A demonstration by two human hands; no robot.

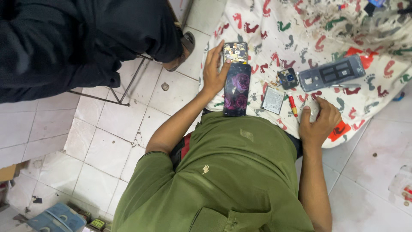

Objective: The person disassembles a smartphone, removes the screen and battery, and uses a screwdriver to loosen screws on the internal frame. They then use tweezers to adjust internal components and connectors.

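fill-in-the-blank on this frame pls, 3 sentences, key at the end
1. The left hand touches a phone whose back shows purple ____.
2. The right hand rests flat on a cloth printed with coloured ____.
3. The small screwdriver beside the battery has a ____ handle.

Missing words: roses; footprints; red
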